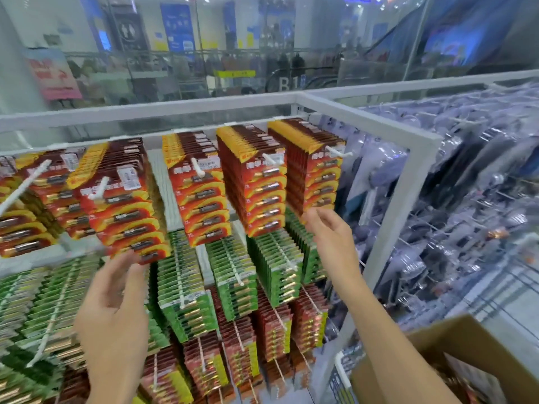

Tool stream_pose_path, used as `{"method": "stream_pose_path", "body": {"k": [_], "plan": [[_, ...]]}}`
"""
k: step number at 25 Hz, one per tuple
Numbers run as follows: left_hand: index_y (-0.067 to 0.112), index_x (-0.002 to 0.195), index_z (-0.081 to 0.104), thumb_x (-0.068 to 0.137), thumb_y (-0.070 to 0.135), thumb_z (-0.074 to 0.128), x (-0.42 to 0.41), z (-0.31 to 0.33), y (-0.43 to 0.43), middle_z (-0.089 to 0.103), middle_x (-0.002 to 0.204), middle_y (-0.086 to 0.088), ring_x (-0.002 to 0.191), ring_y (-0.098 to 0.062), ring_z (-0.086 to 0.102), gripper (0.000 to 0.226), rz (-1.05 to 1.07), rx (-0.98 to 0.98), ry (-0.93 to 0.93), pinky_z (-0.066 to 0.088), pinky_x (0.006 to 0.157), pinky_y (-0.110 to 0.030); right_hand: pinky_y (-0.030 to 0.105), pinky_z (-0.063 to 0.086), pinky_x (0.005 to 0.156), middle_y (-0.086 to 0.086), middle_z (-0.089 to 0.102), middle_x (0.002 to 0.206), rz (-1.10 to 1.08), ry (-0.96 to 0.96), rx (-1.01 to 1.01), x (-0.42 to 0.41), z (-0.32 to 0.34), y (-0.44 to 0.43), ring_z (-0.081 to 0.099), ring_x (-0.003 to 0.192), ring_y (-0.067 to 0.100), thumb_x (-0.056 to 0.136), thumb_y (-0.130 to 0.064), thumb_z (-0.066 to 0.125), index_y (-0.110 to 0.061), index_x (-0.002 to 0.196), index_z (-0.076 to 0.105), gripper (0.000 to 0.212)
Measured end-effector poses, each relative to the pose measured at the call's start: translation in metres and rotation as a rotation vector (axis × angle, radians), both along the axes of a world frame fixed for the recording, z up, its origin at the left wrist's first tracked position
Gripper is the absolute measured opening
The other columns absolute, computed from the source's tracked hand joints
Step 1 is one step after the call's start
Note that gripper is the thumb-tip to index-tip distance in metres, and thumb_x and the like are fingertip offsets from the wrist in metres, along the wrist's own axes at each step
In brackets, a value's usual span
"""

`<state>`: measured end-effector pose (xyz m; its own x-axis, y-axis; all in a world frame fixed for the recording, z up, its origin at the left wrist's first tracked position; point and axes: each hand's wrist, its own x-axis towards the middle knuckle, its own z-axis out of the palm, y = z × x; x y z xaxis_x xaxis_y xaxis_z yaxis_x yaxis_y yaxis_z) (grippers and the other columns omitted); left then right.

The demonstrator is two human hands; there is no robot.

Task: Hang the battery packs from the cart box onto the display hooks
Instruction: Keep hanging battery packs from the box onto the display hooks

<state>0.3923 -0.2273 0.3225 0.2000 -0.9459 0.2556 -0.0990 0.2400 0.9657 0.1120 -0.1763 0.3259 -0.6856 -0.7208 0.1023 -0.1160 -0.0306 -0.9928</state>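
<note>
Red-and-yellow battery packs (125, 205) hang in thick stacks on white display hooks (99, 188) along the top row, with green packs (233, 275) and dark red packs (274, 330) on the rows below. My left hand (113, 310) is raised under the second red stack, its straight fingertips touching that stack's bottom edge. My right hand (329, 234) hovers just below the rightmost red stack (318, 176), fingers loosely bent and holding nothing. The cardboard cart box (455, 345) sits at the lower right, its contents mostly hidden.
A white metal frame (420, 158) borders the battery rack on the right. Beyond it hang clear plastic-wrapped goods (472, 199) on wire hooks. A glass wall (204, 68) stands behind the rack, with a mall hall beyond it.
</note>
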Motion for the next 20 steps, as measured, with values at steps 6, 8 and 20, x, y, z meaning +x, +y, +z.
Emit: {"method": "stream_pose_path", "body": {"k": [6,8,20], "plan": [[0.039,0.107,0.072,0.100,0.034,0.061,-0.083,-0.074,0.051,0.078,0.106,0.011,0.108,-0.019,0.072,0.014,-0.434,0.280,-0.045,0.052,0.103,-0.050,0.018,0.047,0.078,-0.017,0.073,0.098,-0.165,-0.112,0.241,-0.019,-0.101,0.121,0.066,0.092,0.002,0.100,-0.037,0.063,-0.028,0.103,0.073,0.013],[0.033,0.107,0.073,0.100,0.029,0.060,-0.116,-0.103,0.076,0.080,0.100,0.010,0.103,-0.020,0.074,0.015,-0.619,0.415,-0.098,0.056,0.099,-0.044,0.023,0.047,0.075,-0.014,0.074,0.091,-0.268,-0.176,0.337,-0.029,-0.143,0.167,0.064,0.083,-0.001,0.098,-0.035,0.066,-0.026,0.096,0.073,0.012],[0.027,0.108,0.071,0.103,0.020,0.061,-0.326,-0.252,0.181,0.078,0.101,0.004,0.095,-0.013,0.075,0.013,-1.152,0.805,-0.498,0.059,0.088,-0.033,0.012,0.042,0.055,-0.003,0.065,0.110,-0.600,-0.571,0.753,-0.114,-0.287,0.318,0.062,0.097,0.011,0.102,-0.032,0.059,-0.021,0.114,0.062,0.017]]}}
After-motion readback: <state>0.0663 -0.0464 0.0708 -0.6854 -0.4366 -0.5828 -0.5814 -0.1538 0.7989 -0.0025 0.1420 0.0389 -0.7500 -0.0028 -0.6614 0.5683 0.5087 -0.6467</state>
